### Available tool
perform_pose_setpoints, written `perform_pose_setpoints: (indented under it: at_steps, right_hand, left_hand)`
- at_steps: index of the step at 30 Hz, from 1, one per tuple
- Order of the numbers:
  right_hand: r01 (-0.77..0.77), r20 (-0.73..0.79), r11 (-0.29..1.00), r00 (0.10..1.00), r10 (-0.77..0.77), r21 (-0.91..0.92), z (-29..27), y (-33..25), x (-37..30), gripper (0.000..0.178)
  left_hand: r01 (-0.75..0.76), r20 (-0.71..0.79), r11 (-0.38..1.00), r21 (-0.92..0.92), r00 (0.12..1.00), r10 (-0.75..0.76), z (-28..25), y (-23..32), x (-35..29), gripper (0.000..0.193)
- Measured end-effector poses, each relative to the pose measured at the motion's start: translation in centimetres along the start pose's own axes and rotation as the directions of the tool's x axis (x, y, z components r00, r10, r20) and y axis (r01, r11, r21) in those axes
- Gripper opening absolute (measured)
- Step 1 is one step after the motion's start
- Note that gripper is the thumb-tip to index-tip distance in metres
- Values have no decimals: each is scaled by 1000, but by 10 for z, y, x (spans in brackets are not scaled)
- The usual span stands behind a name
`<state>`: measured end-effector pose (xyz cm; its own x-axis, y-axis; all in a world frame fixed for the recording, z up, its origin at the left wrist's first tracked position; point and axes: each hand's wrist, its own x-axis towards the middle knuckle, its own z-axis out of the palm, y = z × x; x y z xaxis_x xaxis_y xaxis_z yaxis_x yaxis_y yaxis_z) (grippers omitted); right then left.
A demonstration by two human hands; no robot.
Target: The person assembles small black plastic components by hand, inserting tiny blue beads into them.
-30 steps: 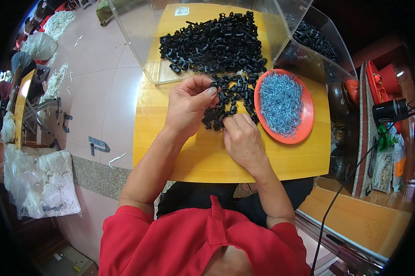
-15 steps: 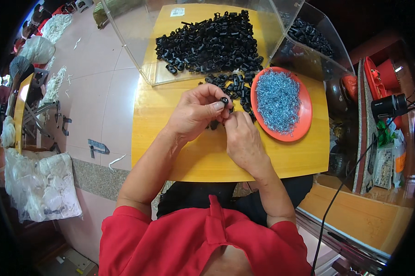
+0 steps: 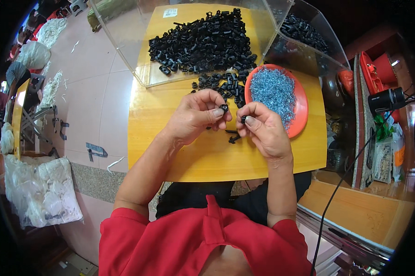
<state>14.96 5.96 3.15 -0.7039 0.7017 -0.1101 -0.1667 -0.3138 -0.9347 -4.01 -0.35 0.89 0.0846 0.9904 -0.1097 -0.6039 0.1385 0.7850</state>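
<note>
Pinched between the thumb and fingers of my left hand (image 3: 198,112) is a small black plastic part (image 3: 224,107) with a round opening. My right hand (image 3: 265,130) grips another small black piece (image 3: 243,118), mostly covered by the fingertips. A short gap separates the two hands over the yellow table (image 3: 207,161). Below the gap lie a few loose black pieces (image 3: 234,138), one of them long and thin. Just beyond my hands is a loose group of black plastic parts (image 3: 232,87). An orange-red oval plate (image 3: 301,110) holding small bluish metallic pieces (image 3: 272,92) stands beside my right hand.
A clear plastic bin (image 3: 140,76) at the far side contains a big heap of black parts (image 3: 203,43). On the right, a black camera-like device (image 3: 386,100) with a cable stands near a shelf. Plastic-wrapped white bundles (image 3: 41,191) lie on the left.
My hands have moved apart, the right one turning and shifting right with a small black piece. Loose black pieces on the table below are now uncovered. The whole view has shifted slightly.
</note>
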Motion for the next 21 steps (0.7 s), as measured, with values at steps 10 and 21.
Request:
perform_pose_setpoints:
  at_steps: [10,21]
  right_hand:
    - [98,-13,975,995,-103,-197,-3,-10,-9,17]
    - [101,-83,968,989,-123,-228,13,-10,-12,9]
  left_hand:
    - [33,84,999,-20,996,-31,1,-7,0,14]
    - [35,96,999,7,995,-36,3,-12,-1,17]
